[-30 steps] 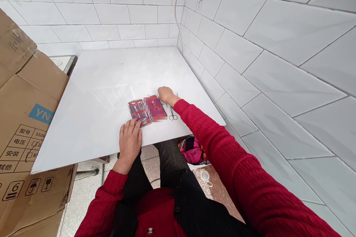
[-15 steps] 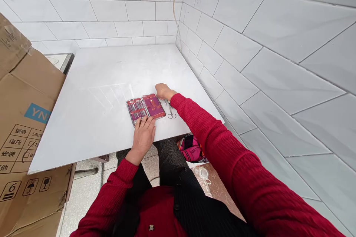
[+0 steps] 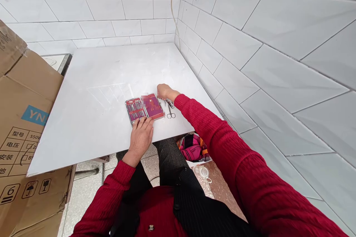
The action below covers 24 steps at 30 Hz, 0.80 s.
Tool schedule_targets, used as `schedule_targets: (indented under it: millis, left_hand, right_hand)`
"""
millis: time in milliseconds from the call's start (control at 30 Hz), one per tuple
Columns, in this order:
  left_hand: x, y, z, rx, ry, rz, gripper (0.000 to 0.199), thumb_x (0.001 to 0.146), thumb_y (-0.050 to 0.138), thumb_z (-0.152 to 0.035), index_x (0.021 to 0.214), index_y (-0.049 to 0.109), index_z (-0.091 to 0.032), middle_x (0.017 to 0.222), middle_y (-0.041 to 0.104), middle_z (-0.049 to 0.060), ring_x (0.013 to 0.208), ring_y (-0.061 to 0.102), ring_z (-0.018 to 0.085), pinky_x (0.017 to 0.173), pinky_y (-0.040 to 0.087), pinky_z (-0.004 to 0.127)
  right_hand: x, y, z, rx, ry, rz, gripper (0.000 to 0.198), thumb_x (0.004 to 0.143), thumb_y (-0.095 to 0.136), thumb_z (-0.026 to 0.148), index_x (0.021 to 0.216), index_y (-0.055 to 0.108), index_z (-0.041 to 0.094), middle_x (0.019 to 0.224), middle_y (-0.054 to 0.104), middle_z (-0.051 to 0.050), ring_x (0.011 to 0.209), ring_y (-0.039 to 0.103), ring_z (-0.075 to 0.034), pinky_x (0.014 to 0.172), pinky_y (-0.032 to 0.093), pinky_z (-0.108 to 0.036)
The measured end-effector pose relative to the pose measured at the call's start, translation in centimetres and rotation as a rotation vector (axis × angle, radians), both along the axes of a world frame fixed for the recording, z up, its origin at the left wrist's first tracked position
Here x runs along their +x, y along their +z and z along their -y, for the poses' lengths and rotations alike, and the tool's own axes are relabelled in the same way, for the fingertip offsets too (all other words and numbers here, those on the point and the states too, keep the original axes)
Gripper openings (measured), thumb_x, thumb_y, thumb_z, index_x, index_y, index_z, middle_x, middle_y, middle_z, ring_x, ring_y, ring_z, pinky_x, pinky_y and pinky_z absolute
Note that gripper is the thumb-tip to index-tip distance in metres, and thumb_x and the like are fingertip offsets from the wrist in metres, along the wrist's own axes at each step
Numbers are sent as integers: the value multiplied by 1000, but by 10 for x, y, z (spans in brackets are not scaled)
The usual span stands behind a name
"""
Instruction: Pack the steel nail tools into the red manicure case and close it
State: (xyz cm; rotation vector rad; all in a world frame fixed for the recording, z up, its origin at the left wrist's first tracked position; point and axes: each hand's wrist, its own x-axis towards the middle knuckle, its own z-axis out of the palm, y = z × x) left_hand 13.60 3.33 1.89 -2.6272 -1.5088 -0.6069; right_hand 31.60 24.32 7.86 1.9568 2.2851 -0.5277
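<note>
A: What is your left grip (image 3: 141,139) doing?

B: You are resting it, back of the hand up, at the near side of the tool case (image 3: 153,110). Its fingers are stretching forward, loose and unclenched, and their tips are covering part of the case's near edge.

A: Where is the case lying, then?

B: It is lying spread open on the white worktop (image 3: 102,68), just ahead of your left grip and close in front of you. Its left half is holding a row of metal tools (image 3: 135,110), while its right half is showing you a purple panel. A pixelated patch is blurring part of the fold between them.

A: And how are you keeping your right grip (image 3: 164,92)?

B: You are curling it just beside the case's far right corner, with the knuckles up. The fingertips are hiding from view, so I am not able to tell whether you are pinching anything there.

A: What else is lying near it?

B: Scissors (image 3: 170,110) are lying to the right of the case, loops pointing toward you. A small shiny tool (image 3: 170,103) is lying beside them, near your right wrist. Farther off, a cardboard box (image 3: 25,96) is standing along your left, and a pink bag (image 3: 191,152) is resting below the worktop's near edge.
</note>
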Motion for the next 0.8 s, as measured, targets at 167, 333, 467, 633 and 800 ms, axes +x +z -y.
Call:
schedule_targets:
  millis: [167,333,467,633,800]
  left_hand:
    - [0,-2,1,11,5,19,43,105,39,-23,137,66,-17,143,68,11,139,56,33,123,35,55]
    - [1,-1,2,1,2,21,42,105,39,-22,137,66,-17,144,67,11,140,55,32,123,34,55]
    - [0,-1,3,4,-2,24,42,105,40,-21,137,66,-17,145,67,12,140,56,33,123,35,56]
    - [1,-2,3,11,-1,24,42,106,39,-22,137,66,-16,144,67,12,139,56,33,122,34,56]
    - [1,-4,2,26,1,24,42,106,40,-22,137,67,-17,144,68,11,138,57,33,123,35,56]
  right_hand:
    - [1,4,5,-72,1,-30,14,82,70,6,93,79,8,83,79,-12,77,75,-24,77,62,-33]
    - [5,15,17,-125,-34,-116,12,88,67,10,89,78,7,84,78,-11,73,73,-18,74,60,-27]
    - [7,18,23,-73,-27,-85,12,87,68,10,92,79,8,92,79,-12,79,74,-19,71,58,-26]
    - [4,14,23,29,-2,-39,21,85,69,8,103,80,13,106,80,-11,96,75,-23,75,57,-24]
    - [-5,10,23,83,-23,61,29,79,70,0,106,79,9,110,79,-18,100,76,-27,78,59,-27]
